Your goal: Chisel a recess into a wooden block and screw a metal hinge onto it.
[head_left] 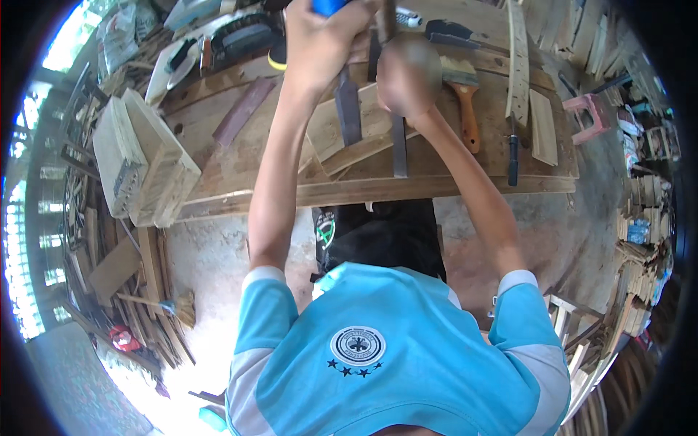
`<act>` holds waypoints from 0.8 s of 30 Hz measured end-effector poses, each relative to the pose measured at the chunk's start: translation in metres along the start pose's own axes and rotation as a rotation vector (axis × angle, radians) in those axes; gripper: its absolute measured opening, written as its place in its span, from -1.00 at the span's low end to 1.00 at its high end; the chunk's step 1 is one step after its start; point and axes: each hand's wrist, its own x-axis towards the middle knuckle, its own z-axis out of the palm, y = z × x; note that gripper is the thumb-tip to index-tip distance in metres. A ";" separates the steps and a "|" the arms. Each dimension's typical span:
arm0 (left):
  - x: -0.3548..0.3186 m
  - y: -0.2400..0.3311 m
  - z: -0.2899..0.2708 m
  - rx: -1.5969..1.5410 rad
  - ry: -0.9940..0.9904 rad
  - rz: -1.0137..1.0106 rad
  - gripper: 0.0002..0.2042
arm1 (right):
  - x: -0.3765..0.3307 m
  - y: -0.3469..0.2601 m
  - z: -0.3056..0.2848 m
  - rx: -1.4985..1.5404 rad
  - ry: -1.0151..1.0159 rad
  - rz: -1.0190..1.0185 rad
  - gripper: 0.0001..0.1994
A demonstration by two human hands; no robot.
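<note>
My left hand (pixel 323 40) is closed round a tool with a blue end (pixel 329 6) at the table's far side; the rest of that tool is mostly hidden. Below its fingers shows a flat grey chisel blade (pixel 349 112); whether it belongs to the held tool I cannot tell. Beside it, my right hand (pixel 404 80) is smeared by motion and looks wrapped round a brown wooden stick (pixel 386 22). A narrow flat metal bar (pixel 399 149) reaches from under this hand toward the near edge. Pale wooden boards (pixel 356 138) lie beneath both tools.
A paintbrush (pixel 467 109) lies right of my right hand. Further right are a long curved wood strip (pixel 518 65) and a black-handled tool (pixel 513 160). Thick wood blocks (pixel 142 160) stand at the table's left end, near a purplish slat (pixel 244 112). A pink stool (pixel 587 116) stands beyond.
</note>
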 end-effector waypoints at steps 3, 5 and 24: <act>-0.015 0.001 -0.006 0.089 0.044 0.035 -0.86 | -0.021 -0.020 0.001 -0.155 -0.148 0.152 -0.66; -0.025 0.003 -0.003 0.123 0.001 0.121 -0.88 | -0.036 -0.048 0.000 -0.465 -0.280 0.005 -0.63; -0.025 0.004 0.013 0.227 -0.016 0.174 -0.88 | -0.115 -0.197 0.028 -1.684 0.109 -0.682 -0.58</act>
